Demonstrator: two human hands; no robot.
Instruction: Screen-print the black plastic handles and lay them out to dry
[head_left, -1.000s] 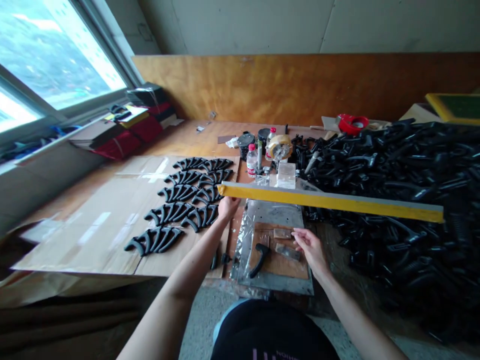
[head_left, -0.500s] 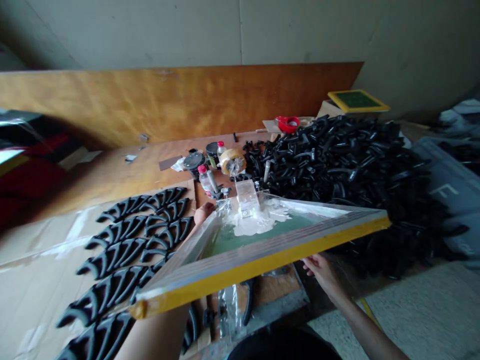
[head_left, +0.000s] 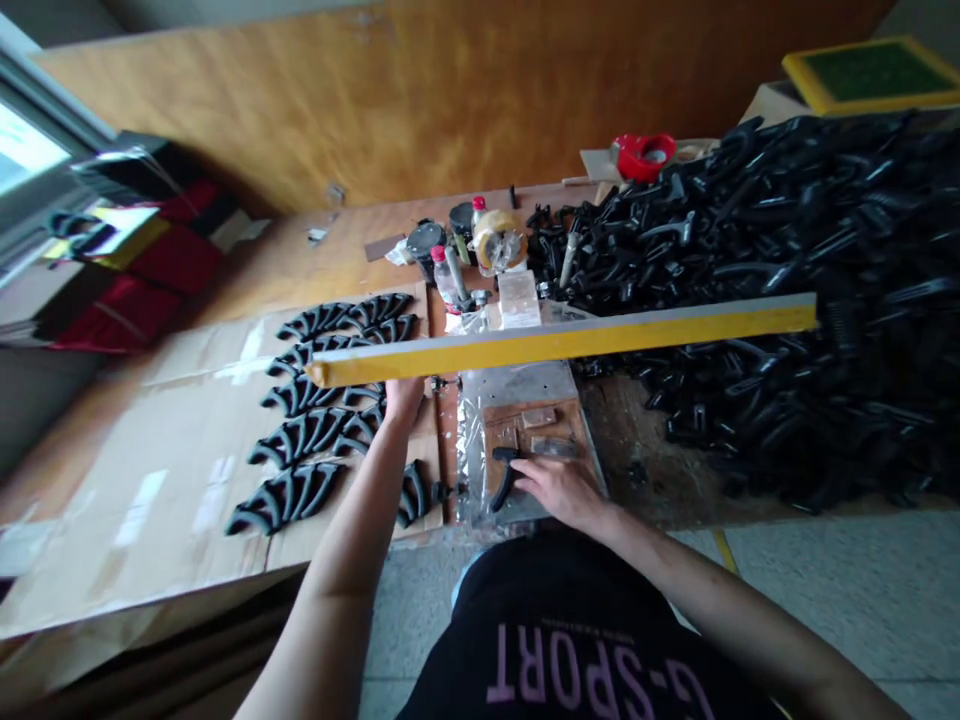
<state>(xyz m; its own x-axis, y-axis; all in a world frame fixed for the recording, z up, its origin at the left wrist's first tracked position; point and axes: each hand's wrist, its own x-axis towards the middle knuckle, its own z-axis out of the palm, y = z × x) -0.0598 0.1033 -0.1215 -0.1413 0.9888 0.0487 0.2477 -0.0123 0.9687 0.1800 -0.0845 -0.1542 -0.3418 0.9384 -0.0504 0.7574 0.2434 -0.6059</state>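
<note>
Holds the left hand up against the underside of the yellow frame, close to its left end. Fingers hidden behind the rail, so cannot tell whether curled round it or only pressed to it. Frame seen edge-on, raised over the bench, slanting a little upward to the right.

Rests the right hand palm down on the brown board, fingers loosely spread and gripping nothing. Fingertips reach left to the black curved part, which lies just beside the hand on the board's left edge, touching or very nearly so. Board sits on a metal plate below the raised frame.

Left of the plate, rows of black curved parts laid out on cardboard. To the right, a big heap of black parts, well apart from both hands. Beyond the frame, a tape roll, a small bottle and a red tape dispenser.
</note>
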